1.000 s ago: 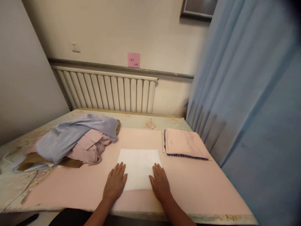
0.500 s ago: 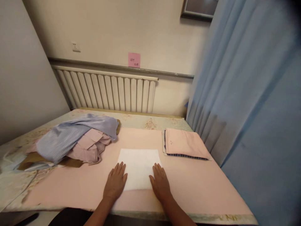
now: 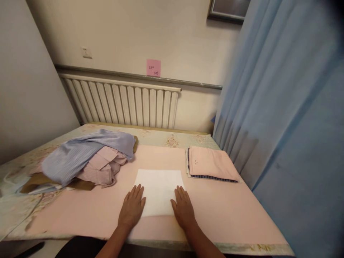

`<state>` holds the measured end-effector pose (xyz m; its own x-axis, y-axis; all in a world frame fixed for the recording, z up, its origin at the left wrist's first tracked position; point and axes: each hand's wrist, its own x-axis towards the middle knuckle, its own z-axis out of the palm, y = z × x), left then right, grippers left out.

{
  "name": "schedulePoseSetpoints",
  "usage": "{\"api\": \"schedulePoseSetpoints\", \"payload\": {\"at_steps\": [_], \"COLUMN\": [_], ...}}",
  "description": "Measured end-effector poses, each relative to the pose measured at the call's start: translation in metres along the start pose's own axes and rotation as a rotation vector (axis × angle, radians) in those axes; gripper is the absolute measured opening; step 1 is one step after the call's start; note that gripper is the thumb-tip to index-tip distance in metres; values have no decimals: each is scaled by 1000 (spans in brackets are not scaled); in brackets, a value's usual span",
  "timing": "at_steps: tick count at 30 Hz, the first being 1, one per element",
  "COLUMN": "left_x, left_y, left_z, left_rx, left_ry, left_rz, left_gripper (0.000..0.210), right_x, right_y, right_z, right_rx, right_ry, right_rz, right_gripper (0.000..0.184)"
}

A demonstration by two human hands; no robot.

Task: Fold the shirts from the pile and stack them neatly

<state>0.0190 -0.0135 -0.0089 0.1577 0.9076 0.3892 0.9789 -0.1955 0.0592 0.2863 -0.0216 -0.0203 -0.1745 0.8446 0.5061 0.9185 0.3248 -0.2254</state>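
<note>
A white rectangular sheet point(image 3: 159, 191) lies flat on the pink cloth point(image 3: 228, 211) in front of me; I cannot tell whether it is paper or fabric. On its left edge rests my left hand point(image 3: 132, 208), flat, fingers outstretched and thumb pointing inward. My right hand point(image 3: 184, 209) lies the same way over the right edge. Neither hand grips anything. The sheet's side edges are partly hidden under my fingers and palms.
A heap of loose clothes, with a blue striped garment point(image 3: 67, 157) over a pink one point(image 3: 103, 166), sits at the left. Folded pink fabric point(image 3: 213, 163) lies at the right over darker layers. A blue curtain point(image 3: 268, 107) hangs along the right side; a radiator point(image 3: 126, 104) stands behind.
</note>
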Motion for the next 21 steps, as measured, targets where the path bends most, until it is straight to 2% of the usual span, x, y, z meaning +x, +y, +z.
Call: {"api": "schedulePoseSetpoints", "payload": {"at_steps": [8,11,13,17,21], "left_x": [0,0,0,0,-1], "left_y": [1,1,1,0,-1], "left_z": [-2,-3,-3,-2,0], "left_rx": [3,-3,-5,-16,-41], "left_ry": [-5,2,8,21,49], "left_rz": [3,0,-1,3,8], "left_gripper": [50,50,50,50,49], "right_x": [4,13,21,30,25], "right_y": [7,-8,-23,-45,-40], "right_z": [0,-8,-12,-9,3], "right_rx": [15,9,35,83,63], "right_ry": [20,56,69,7,-69], "right_rz": [-7,51,38,-18,-44], "right_gripper": [39,39,40,41,42]}}
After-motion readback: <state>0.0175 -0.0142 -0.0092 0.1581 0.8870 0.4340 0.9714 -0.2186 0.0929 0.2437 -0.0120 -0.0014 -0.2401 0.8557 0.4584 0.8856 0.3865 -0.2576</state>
